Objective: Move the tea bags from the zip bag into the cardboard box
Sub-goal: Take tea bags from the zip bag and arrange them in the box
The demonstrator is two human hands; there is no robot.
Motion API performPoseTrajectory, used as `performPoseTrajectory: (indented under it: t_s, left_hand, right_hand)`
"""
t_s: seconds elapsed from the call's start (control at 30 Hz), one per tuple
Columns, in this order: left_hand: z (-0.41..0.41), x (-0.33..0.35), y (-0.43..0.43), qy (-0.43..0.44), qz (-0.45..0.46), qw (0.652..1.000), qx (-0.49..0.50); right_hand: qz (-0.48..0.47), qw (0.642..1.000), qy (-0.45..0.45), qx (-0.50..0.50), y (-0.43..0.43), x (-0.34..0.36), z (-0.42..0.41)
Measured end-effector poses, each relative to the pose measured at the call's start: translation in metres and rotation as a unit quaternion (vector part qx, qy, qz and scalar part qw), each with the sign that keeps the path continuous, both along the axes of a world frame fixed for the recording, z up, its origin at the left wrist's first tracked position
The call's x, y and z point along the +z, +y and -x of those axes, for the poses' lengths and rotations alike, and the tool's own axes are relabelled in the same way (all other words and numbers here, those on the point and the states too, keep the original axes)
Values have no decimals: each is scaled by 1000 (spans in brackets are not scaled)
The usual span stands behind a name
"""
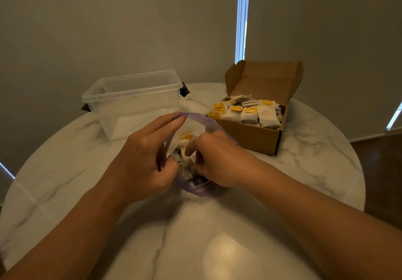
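Hands meet at the zip bag (203, 189). The left hand (143, 160) pinches its purple rim and holds the mouth wide. The right hand (214, 160) is inside, its fingers curled on tea bags (186, 137). Just beside the zip bag to the right stands the open cardboard box (250, 136), packed with more. A clear tub (130, 96) sits at the rear left of the marble counter (195, 236).

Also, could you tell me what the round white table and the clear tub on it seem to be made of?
The round white table looks like polished marble or a marble-look top: grey veins, glossy glare. The clear rectangular tub seems rigid transparent plastic: see-through walls, moulded rim.
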State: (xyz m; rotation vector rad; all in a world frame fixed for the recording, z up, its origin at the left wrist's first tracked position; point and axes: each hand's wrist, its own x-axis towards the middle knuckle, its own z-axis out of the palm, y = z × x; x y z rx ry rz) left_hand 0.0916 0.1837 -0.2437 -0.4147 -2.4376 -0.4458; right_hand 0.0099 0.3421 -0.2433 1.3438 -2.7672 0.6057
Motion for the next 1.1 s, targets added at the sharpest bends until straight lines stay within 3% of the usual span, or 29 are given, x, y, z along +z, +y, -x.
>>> performPoseTrajectory:
  t_s: [0.63, 0.83, 1.1]
  left_hand:
    - [-3, 4, 3, -28, -10, 999, -18]
    - [-1, 2, 1, -6, -7, 1000, -2]
    - [0, 0, 0, -2, -9, 1000, -4]
  right_hand:
    - [-99, 988, 95, -66, 6, 12, -11]
    - [-85, 981, 176, 4, 1, 12, -17]
    - [-79, 991, 111, 5, -4, 7, -10]
